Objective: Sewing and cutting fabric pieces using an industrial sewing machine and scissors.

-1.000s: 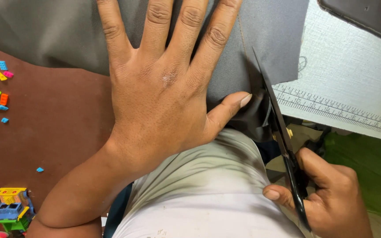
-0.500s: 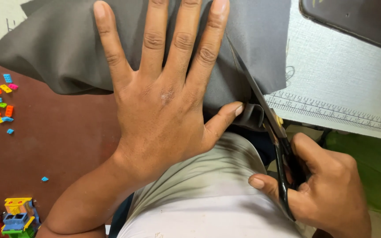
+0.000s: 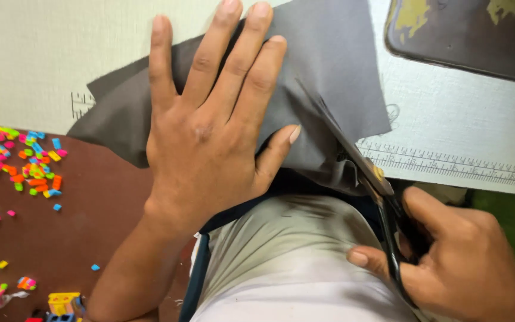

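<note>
My left hand [image 3: 210,137] lies flat with fingers spread on a piece of dark grey fabric [image 3: 335,65], pressing it against the white table top. My right hand [image 3: 454,262] grips the handles of black scissors [image 3: 359,161] at the lower right. The blades point up and to the left and reach into the fabric's near edge, just right of my left thumb. The fabric hangs a little over the table edge toward my lap.
A white cutting mat with a printed ruler scale [image 3: 460,161] covers the table. A dark flat device [image 3: 472,36] lies at the top right. Several small colourful toy bricks [image 3: 28,161] are scattered on the brown floor at the left.
The view has shifted so more of the fabric and table show. The scissors have advanced further into the fabric, and my left hand stays pressed flat on it.
</note>
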